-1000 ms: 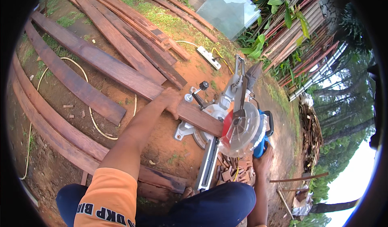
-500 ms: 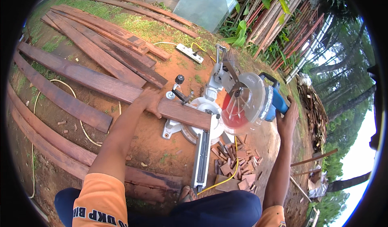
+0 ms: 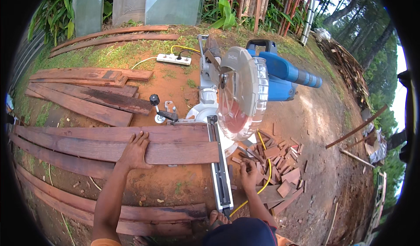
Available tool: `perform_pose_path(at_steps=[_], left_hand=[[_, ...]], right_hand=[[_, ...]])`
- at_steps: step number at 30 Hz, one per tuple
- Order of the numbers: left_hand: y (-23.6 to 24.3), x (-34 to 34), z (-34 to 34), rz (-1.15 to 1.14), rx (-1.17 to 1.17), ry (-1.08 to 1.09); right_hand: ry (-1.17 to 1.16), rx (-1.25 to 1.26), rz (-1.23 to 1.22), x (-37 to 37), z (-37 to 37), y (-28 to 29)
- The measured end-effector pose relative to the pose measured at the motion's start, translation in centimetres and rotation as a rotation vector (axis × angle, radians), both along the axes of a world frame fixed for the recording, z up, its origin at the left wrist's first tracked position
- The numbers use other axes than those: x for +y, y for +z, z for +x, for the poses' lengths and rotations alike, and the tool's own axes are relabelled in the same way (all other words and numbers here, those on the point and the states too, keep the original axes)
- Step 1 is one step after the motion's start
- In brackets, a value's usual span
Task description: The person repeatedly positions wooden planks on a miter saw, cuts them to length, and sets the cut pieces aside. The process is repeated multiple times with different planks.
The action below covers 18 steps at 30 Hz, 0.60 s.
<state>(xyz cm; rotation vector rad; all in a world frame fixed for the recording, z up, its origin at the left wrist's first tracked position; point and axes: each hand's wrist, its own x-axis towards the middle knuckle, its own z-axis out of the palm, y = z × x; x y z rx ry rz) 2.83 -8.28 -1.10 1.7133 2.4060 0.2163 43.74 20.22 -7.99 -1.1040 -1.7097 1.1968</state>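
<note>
Two long brown planks lie side by side across the mitre saw, a far plank (image 3: 183,133) and a near plank (image 3: 183,152). My left hand (image 3: 136,152) presses on them with its fingers spread, the palm on the near plank and the fingertips reaching the far one. The blue mitre saw (image 3: 236,93) stands just right of the plank ends, its clear guard lowered over a reddish disc. My right hand (image 3: 249,172) is off the saw handle (image 3: 302,75), with curled fingers beside a heap of wood offcuts (image 3: 284,176). Whatever those fingers may hold is too small to make out.
Further planks (image 3: 83,101) are stacked at the left, and others (image 3: 162,213) lie near my feet. A white power strip (image 3: 173,59) sits behind the saw. Its yellow cable (image 3: 267,176) runs through the offcuts. Glass panels (image 3: 175,5) lean at the back.
My right hand has let go of the saw handle and come down to the offcuts. The view has turned, and two planks now show side by side at the saw under my left hand.
</note>
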Motion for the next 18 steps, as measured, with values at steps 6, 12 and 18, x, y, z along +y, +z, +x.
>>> perform_pose_path(at_steps=[6,12,18], left_hand=[[-0.1,-4.8,5.2,-0.069,-0.043,-0.064],[-0.1,-5.4,6.1,-0.080,-0.063,-0.043],[0.0,-5.3,6.3,-0.053,-0.061,-0.041]], right_hand=[[0.425,-0.402,0.302,4.4,-4.8,3.7],[0.785,-0.887,0.531,8.1,-11.2,3.7],[0.925,-0.935,0.582,9.0,-15.4,5.7]])
